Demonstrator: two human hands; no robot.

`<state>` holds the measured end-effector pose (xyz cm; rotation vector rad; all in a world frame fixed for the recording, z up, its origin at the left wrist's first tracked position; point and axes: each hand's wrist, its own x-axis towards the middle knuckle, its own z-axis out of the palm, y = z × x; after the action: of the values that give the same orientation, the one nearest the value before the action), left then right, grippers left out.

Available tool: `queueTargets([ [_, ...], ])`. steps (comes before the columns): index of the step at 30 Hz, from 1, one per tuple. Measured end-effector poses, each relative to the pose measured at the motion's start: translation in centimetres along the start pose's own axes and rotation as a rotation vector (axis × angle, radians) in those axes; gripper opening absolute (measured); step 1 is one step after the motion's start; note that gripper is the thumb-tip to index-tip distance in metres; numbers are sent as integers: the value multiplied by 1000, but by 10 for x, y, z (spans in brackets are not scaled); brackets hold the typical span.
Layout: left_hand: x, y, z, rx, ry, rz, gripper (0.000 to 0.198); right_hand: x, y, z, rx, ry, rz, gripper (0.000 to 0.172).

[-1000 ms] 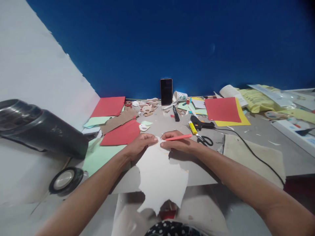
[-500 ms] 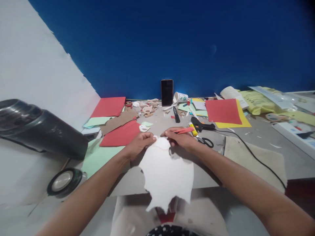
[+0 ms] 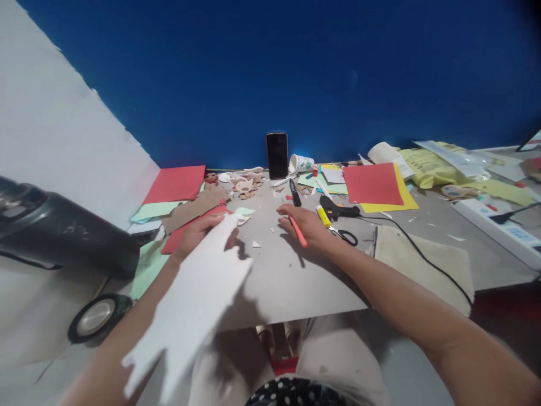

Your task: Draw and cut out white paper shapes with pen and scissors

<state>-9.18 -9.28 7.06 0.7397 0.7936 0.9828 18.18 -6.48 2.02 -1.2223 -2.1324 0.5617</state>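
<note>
My left hand [image 3: 196, 231] grips a jagged-edged white sheet of paper [image 3: 190, 307] and holds it lifted off the table, to the left over the table's front edge. My right hand [image 3: 305, 224] rests on the grey table [image 3: 287, 276] with its fingers closed around a pink pen [image 3: 298, 231], whose tip points toward me. A tiny white paper scrap [image 3: 256, 245] lies on the table between the two hands.
Red sheets [image 3: 175, 183], green paper and brown cardboard [image 3: 192, 207] lie at the left. A phone [image 3: 276, 155] leans on the blue wall beside a tipped cup [image 3: 301, 163]. A glue gun [image 3: 338, 210], scissors [image 3: 345, 235], a yellow marker, a cable, and a red-on-yellow sheet [image 3: 372, 185] sit to the right.
My left hand has lifted the white sheet off the table and swung it left. My right hand has stayed put and turned the pen to point toward me. The camera has tilted slightly.
</note>
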Motion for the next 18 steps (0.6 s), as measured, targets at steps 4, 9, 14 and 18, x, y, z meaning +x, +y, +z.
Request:
queueTargets([
  [4, 0, 7, -3, -16, -109, 80, 25, -3, -9, 20, -129, -207, -162, 36],
  [9, 2, 5, -2, -47, -39, 75, 23, -19, -29, 25, 228, -411, -487, 31],
  [14, 4, 4, -7, -119, 23, 101, 23, -13, -26, 26, 261, -225, -374, 34],
  [18, 7, 4, -8, -107, 37, 143, 19, 9, -26, 40, 62, -281, -437, 53],
])
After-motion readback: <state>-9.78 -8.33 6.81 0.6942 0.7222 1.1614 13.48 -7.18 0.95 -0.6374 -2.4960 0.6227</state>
